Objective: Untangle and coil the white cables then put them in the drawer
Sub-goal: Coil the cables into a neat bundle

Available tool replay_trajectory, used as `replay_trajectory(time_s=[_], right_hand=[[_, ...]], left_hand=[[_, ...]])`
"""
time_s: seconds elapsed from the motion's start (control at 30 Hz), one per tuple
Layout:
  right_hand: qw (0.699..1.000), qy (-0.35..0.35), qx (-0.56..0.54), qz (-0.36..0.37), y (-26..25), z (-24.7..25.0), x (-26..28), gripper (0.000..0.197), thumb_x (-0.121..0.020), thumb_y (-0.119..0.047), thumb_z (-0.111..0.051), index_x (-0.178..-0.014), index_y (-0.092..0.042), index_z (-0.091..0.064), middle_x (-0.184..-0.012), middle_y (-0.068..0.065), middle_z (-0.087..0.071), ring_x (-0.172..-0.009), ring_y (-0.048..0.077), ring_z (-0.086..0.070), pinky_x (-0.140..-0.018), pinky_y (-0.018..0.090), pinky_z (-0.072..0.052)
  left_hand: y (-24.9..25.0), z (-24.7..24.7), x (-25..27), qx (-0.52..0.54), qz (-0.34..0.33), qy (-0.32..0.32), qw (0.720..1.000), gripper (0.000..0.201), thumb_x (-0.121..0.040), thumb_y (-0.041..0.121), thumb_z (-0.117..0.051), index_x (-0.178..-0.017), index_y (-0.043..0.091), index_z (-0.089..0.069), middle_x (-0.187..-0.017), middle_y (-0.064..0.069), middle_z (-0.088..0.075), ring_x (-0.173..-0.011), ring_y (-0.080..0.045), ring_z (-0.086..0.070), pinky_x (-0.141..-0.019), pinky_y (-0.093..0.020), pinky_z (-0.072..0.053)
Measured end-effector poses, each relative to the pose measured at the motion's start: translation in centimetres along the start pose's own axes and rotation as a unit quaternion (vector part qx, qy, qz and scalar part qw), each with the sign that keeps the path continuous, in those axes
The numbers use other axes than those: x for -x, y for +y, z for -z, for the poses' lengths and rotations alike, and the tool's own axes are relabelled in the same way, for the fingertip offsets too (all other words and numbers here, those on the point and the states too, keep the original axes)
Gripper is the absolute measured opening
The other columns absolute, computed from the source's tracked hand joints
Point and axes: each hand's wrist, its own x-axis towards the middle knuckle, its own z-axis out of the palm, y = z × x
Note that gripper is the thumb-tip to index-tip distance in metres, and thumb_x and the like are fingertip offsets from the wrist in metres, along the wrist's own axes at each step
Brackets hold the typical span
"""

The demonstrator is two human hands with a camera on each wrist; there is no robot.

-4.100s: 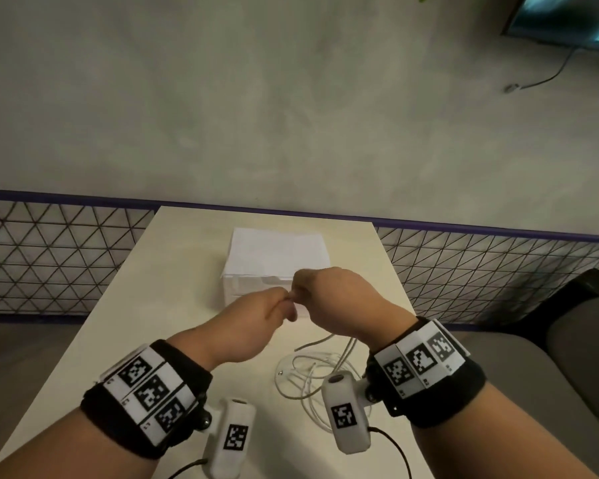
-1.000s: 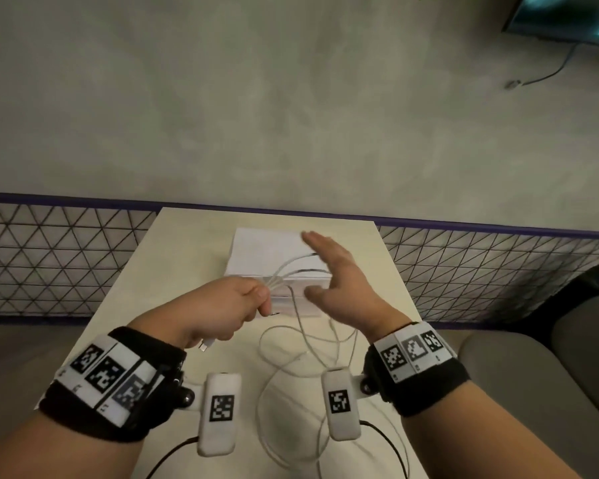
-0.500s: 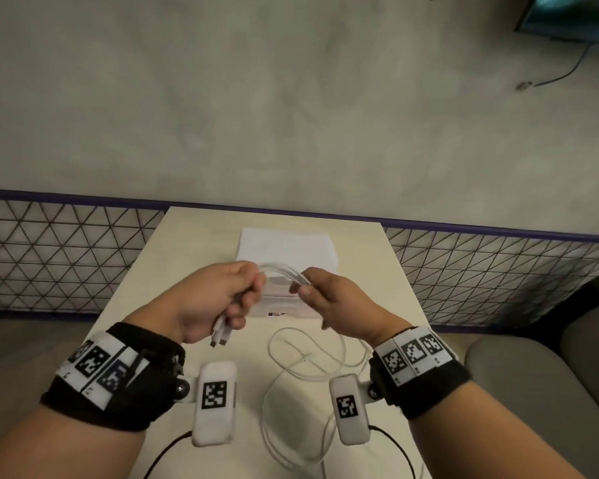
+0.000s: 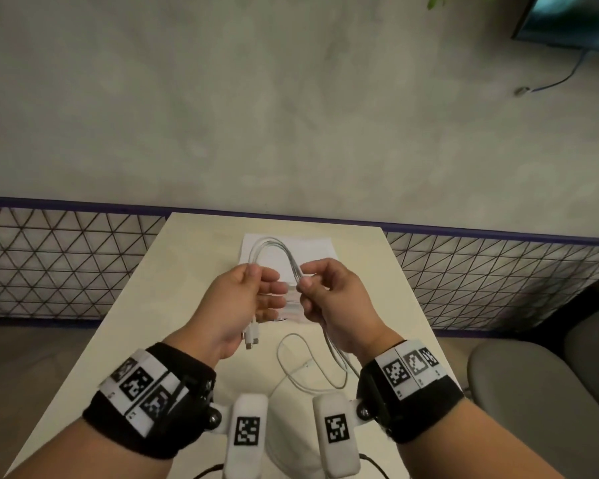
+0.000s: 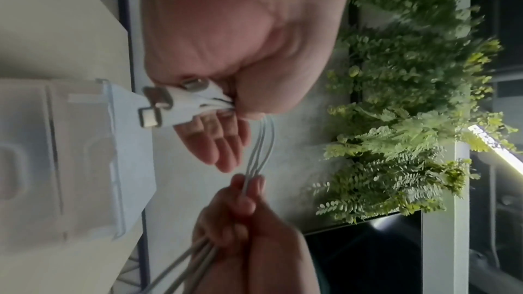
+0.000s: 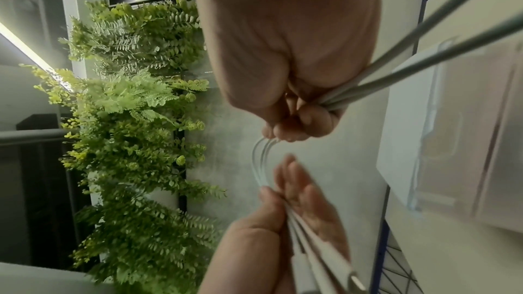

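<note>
**Both hands hold the cables in an arch over the table**

Nearest, slack cable lies in loose loops on the table (image 4: 125,305), between the two wrists. From there strands rise along the right palm into the right hand (image 4: 336,305).

The left hand (image 4: 237,305) pinches the cables (image 4: 274,247) between thumb and forefinger, its other fingers stretched out and relaxed. The plugs (image 4: 250,338) hang out below its palm. The right hand, just beside it, has its fingers curled round the same strands, thumb pressing them against the forefinger. Between the two hands the cables bend upward in a narrow arch.

The head view shows only that some plugs dangle. The left wrist view shows the plugs (image 5: 167,106) close up: white bodies with metal tips, bunched at the heel of the left hand (image 5: 226,37), and three strands running on to the right hand (image 5: 243,216). The right wrist view shows the strands leaving the closed right hand (image 6: 285,57) toward the table, which the head view half hides behind the palm.

Beyond the hands, a white drawer box (image 4: 312,250) stands on the far middle of the table, its drawer closed. The arch of cable rises in front of it.
</note>
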Motion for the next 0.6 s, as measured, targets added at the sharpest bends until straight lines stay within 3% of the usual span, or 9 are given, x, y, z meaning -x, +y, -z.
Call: replay_trajectory(time_s=[0.1,0.2,0.3,0.37,0.47,0.6], right_hand=[[0.999,0.001,-0.032,0.002,-1.0,-0.7,-0.1,0.008,-0.091,0.000,-0.055,-0.086,-0.006,-0.057,-0.060,0.006,-0.054,-0.046,0.014,-0.046,-0.042,0.022,-0.037],[0.999,0.014,-0.038,0.009,-1.6,-1.2,-0.3,0.007,-0.091,-0.003,-0.056,-0.087,-0.007,-0.059,-0.062,0.006,-0.054,-0.048,0.014,-0.047,-0.046,0.026,-0.039],[0.998,0.020,-0.060,0.009,-1.7,-1.2,-0.5,0.009,-0.091,-0.003,-0.055,-0.090,-0.009,-0.062,-0.069,0.010,-0.055,-0.053,0.016,-0.049,-0.051,0.028,-0.042],[0.997,0.009,-0.072,0.002,-1.6,-1.2,-0.4,0.012,-0.091,-0.001,-0.053,-0.094,-0.006,-0.063,-0.071,0.010,-0.057,-0.057,0.017,-0.051,-0.054,0.029,-0.045],[0.994,-0.017,-0.106,-0.022,-1.6,-1.3,0.0,0.014,-0.091,0.003,-0.051,-0.096,-0.003,-0.062,-0.068,0.009,-0.062,-0.054,0.016,-0.056,-0.055,0.027,-0.051],[0.989,-0.016,-0.140,-0.037,-1.9,-1.3,-0.1,0.012,-0.090,0.002,-0.055,-0.095,-0.005,-0.063,-0.065,0.010,-0.065,-0.054,0.016,-0.063,-0.057,0.034,-0.053]], left_hand=[[-0.6,-0.6,0.3,0.027,0.018,-0.011,0.999,0.036,-0.102,0.027,-0.032,-0.100,0.005,-0.060,-0.098,-0.011,-0.073,-0.083,-0.024,-0.074,-0.075,-0.035,-0.059],[-0.6,-0.9,0.5,0.048,0.024,-0.043,0.998,0.035,-0.102,0.029,-0.032,-0.110,0.007,-0.059,-0.104,-0.012,-0.072,-0.086,-0.029,-0.073,-0.081,-0.043,-0.058],[-0.8,-0.6,0.6,0.027,0.019,-0.061,0.998,0.034,-0.102,0.032,-0.031,-0.113,0.017,-0.060,-0.105,-0.007,-0.073,-0.087,-0.029,-0.073,-0.082,-0.044,-0.057],[-1.0,-0.5,0.6,0.037,0.011,-0.062,0.997,0.035,-0.102,0.030,-0.032,-0.114,0.017,-0.062,-0.106,-0.008,-0.073,-0.091,-0.027,-0.072,-0.085,-0.044,-0.056],[-1.2,-1.0,0.3,0.047,0.010,-0.052,0.997,0.033,-0.101,0.025,-0.036,-0.112,0.012,-0.064,-0.101,-0.010,-0.073,-0.086,-0.023,-0.071,-0.078,-0.039,-0.057],[-1.6,-1.2,0.2,0.008,0.020,-0.077,0.997,0.032,-0.102,0.021,-0.035,-0.108,0.008,-0.063,-0.101,-0.014,-0.072,-0.085,-0.025,-0.073,-0.066,-0.031,-0.058]])
